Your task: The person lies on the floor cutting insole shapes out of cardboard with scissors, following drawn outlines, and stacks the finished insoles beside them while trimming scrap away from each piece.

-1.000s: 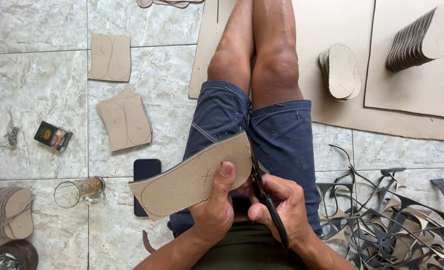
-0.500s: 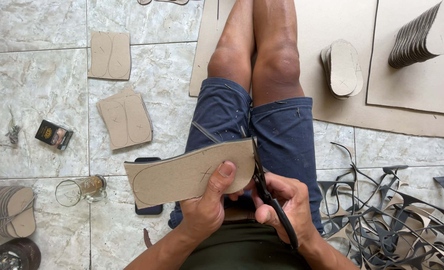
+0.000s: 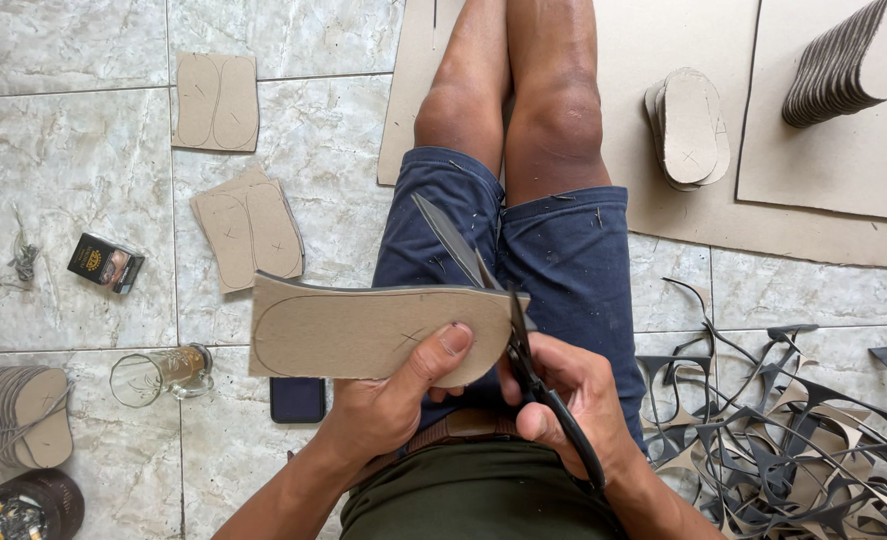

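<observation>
I'm seeing a matt tan board sole blank [image 3: 363,330] with a dark rubbery edge, cut by dull black metal scissors [image 3: 533,380]. Glossy marbled floor tiles [image 3: 63,150] are reflecting light. The denim shorts [image 3: 563,260] are looking coarse; the glass jar [image 3: 158,372] is shining clear.

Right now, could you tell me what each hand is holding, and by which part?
The left hand grips the sole-shaped brown sheet at its rounded right end, thumb on top. The right hand holds black scissors by their handles.
</observation>
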